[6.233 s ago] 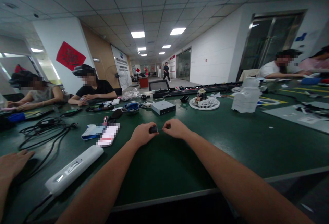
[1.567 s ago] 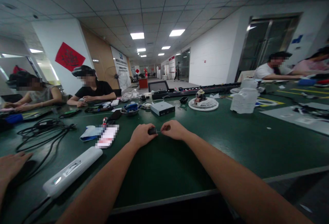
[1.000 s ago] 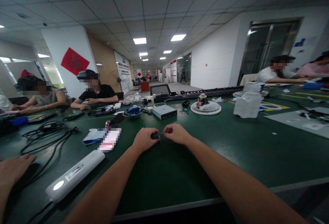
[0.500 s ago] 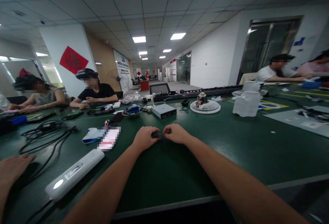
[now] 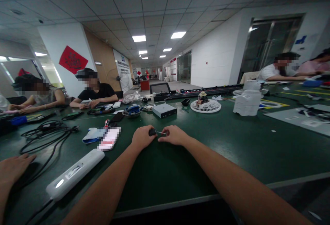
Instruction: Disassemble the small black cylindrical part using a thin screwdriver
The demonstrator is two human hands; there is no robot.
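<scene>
My left hand (image 5: pixel 142 138) is closed around a small black handle (image 5: pixel 152 132) from which a thin metal shaft (image 5: pixel 161 133) sticks out to the right. My right hand (image 5: pixel 173 135) pinches the far end of that shaft between its fingertips. Both hands rest low over the green table (image 5: pixel 165 170), a little beyond its near edge. What the shaft's tip touches is hidden by my right fingers.
A white bar-shaped device (image 5: pixel 74 174) lies at the near left, beside black cables (image 5: pixel 46 132) and another person's hand (image 5: pixel 14 166). Farther back stand a grey box (image 5: pixel 164 110), a white fan grille (image 5: pixel 205 105) and a white plastic housing (image 5: pixel 246 102). Several people sit around the table.
My hands have drawn slightly apart, so more of the thin shaft shows between them. The camera view has shifted a little; the table's objects stay where they were.
</scene>
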